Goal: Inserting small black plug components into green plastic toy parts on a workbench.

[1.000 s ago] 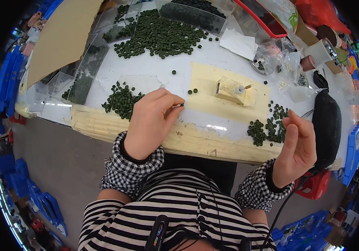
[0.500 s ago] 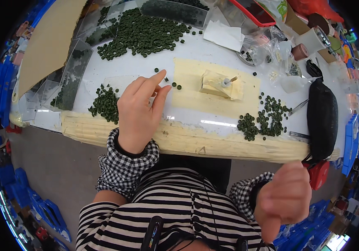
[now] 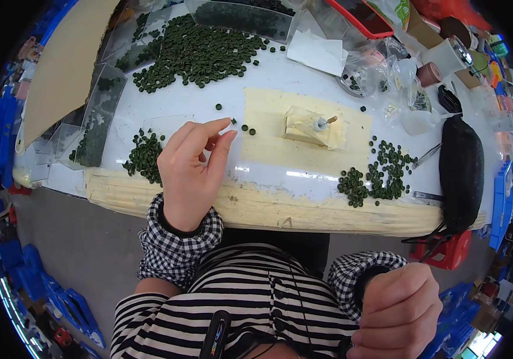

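My left hand (image 3: 190, 167) is over the table's near part, thumb and index finger apart. A small dark green piece (image 3: 233, 121) lies at the index fingertip, with two green rings (image 3: 252, 131) just right of it. Under the hand's left side is a heap of small green pieces (image 3: 144, 157). My right hand (image 3: 397, 311) is curled closed in front of my body, off the table; whatever it holds is hidden. On a yellowish sheet (image 3: 262, 146) sits a tape-wrapped block (image 3: 301, 133) with a slanting peg (image 3: 331, 120). To its right lies a group of green rings (image 3: 388, 170).
A large pile of green rings (image 3: 202, 54) spreads at the back left beside clear trays (image 3: 104, 113) and a cardboard sheet (image 3: 59, 78). At the right are a black pouch (image 3: 461, 167), tweezers (image 3: 427, 155), plastic bags and a red-edged phone (image 3: 364, 18). Padding covers the near edge.
My left hand has shifted slightly left and down. My right hand has moved down and turned, its fingers now curled toward my body. The rings on the table appear unmoved.
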### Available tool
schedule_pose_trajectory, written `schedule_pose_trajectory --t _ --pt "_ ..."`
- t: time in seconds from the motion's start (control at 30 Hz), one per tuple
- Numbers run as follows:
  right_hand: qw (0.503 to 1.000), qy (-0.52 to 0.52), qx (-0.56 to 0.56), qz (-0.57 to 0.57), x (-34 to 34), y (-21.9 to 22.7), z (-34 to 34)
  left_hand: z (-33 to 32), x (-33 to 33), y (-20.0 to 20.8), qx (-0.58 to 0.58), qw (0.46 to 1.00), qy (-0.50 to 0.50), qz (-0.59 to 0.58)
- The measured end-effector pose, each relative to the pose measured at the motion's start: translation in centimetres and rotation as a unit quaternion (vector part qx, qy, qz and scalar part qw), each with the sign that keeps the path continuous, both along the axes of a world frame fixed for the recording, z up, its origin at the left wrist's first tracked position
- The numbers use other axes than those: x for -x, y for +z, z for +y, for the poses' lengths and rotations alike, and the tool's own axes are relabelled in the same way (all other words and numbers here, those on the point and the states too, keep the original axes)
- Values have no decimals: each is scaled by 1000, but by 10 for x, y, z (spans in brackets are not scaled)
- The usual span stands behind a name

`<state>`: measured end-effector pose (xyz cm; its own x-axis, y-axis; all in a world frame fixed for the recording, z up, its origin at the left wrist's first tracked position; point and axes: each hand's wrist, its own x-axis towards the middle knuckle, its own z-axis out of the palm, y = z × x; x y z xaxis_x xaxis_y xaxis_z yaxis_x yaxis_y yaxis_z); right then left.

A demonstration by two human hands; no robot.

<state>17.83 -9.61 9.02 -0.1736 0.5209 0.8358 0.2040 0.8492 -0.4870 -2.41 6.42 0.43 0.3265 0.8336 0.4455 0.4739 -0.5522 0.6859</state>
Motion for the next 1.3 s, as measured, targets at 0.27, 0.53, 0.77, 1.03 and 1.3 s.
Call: schedule_pose_trajectory --t 0.27,0.53,0.77,1.03,1.3 --pt "806 -476 261 -237 -15 -69 4 -5 23 12 -9 1000 16 19" --pt "800 -465 244 -290 0 -87 17 0 49 15 -22 993 29 115" --pt "816 -462 222 -267 4 -88 25 5 65 12 -54 986 71 142" --pt "849 -420 229 -224 11 -92 36 0 58 18 -55 979 42 193" --pt "894 -371 197 -154 23 -94 41 -10 58 15 -68 967 13 244"
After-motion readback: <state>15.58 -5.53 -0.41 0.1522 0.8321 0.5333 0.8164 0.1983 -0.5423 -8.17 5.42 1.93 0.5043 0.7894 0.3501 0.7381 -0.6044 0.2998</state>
